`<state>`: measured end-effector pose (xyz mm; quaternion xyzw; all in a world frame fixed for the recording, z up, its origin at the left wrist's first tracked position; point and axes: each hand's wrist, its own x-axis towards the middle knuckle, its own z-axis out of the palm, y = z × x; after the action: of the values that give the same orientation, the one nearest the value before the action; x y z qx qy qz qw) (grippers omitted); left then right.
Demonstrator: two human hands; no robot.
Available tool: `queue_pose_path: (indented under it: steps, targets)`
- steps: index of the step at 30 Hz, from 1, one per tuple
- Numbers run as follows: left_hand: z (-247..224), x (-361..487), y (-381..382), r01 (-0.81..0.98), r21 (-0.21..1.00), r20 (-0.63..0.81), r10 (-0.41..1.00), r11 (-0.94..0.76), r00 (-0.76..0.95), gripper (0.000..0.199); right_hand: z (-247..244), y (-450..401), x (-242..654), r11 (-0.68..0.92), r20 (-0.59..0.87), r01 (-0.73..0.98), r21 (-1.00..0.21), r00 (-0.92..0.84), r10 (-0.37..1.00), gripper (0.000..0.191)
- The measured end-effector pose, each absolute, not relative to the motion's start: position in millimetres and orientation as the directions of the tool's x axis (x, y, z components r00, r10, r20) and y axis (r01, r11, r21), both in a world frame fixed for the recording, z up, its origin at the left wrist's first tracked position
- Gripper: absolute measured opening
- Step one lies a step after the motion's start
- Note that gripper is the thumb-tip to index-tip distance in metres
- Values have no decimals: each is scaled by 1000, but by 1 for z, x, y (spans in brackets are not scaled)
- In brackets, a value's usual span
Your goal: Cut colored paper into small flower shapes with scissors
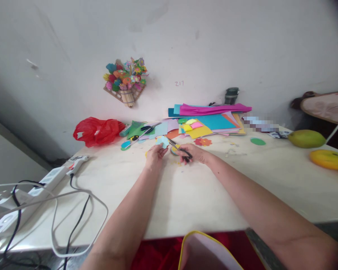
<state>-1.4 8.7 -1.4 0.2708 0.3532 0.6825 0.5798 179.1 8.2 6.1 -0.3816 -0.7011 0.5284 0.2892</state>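
Between the thumb and fingers of my left hand (156,154) is a light blue paper flower (162,141) with a scalloped edge. My right hand (193,153) is closed round the black handles of a pair of scissors (188,155). Their blades point left toward the blue paper's right edge; whether they touch it I cannot tell. Small yellow scraps lie under my hands. Just right of the scissors is an orange-red paper flower (203,142). A second pair of scissors (147,129) with dark handles rests on coloured sheets behind my left hand.
A red plastic bag (98,131) stands at the back left, and stacked coloured sheets (218,123) lie by the wall. A power strip (49,180) with loose cables occupies the left side. Green fruit (306,138) and yellow fruit (329,160) sit at the right.
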Motion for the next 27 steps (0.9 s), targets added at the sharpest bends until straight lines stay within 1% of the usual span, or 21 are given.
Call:
queue_pose_path:
  steps: [7, 23, 27]
  targets:
    - [-1, 1, 8, -616, 785, -28, 989, -69, -146, 10, 2, 10, 176, 155, 31, 188, -970, -534, 845, 27]
    - [0, 4, 6, -618, 784, -58, 984, -61, -170, 13, -4, 12, 170, 167, 68, 152, -974, -509, 858, 30]
    - [1, 6, 5, -626, 778, -60, 984, -60, -169, 9, -4, 11, 169, 175, 74, 154, -972, -509, 858, 30]
